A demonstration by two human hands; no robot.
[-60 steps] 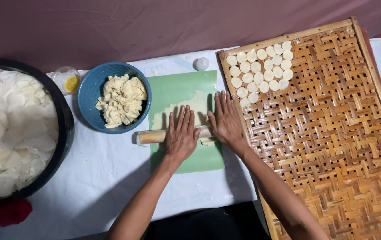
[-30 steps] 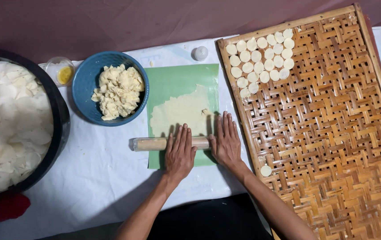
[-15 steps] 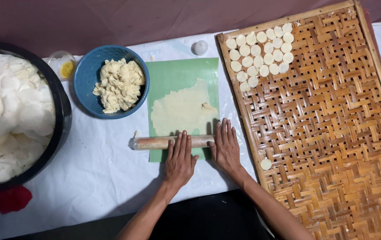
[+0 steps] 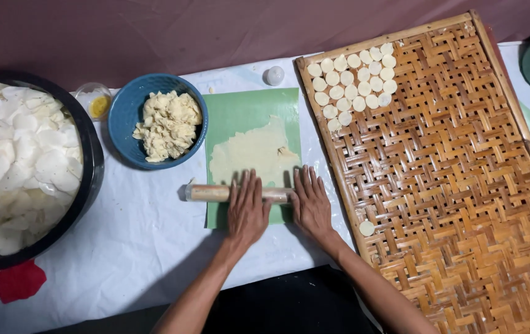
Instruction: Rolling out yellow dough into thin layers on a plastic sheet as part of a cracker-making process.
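A thin sheet of pale dough (image 4: 256, 154) lies on a green mat (image 4: 240, 111). A wooden rolling pin (image 4: 209, 193) rests across the mat's near part, at the dough's near edge. My left hand (image 4: 246, 210) lies flat on the pin's middle, fingers straight. My right hand (image 4: 310, 201) presses flat on the pin's right end, beside the edge of the woven bamboo tray (image 4: 463, 204). Both palms push on the pin without gripping it.
A blue bowl (image 4: 128, 120) of dough lumps stands left of the mat. A large black basin (image 4: 89, 167) with white chips is at far left. Several round dough discs (image 4: 354, 83) lie on the tray's far corner, one disc (image 4: 367, 228) apart. A small yellow cup (image 4: 97, 106) and a white lump (image 4: 273, 75) sit behind.
Both hands have drawn the rolling pin back toward me across the dough, from its middle to its near edge. The dough sheet now lies uncovered.
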